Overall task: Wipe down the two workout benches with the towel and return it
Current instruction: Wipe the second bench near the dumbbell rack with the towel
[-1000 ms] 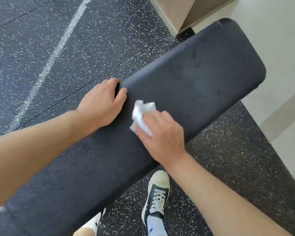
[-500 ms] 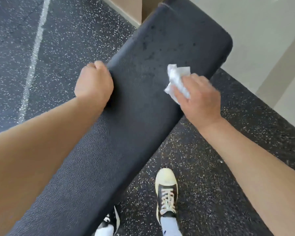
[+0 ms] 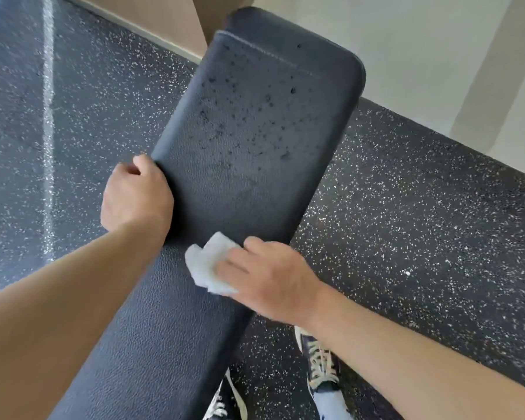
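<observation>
Pulled back from the far end, the towel [image 3: 208, 266] now sits mid-surface near the bench [image 3: 249, 140]'s right edge, pressed under the right hand [image 3: 267, 280]'s nearly straight fingers. The left hand [image 3: 135, 197]'s fingers curl over the left edge. Droplets speckle the far half; speckled floor [image 3: 406, 225] lies open on both sides.

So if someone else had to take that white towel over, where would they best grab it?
Probably the crumpled corner of the towel that sticks out toward the left past the right hand, coming from above and from the left. The rest lies flattened under that hand's fingers on the bench, so only that bunched edge is free to pinch.
</observation>
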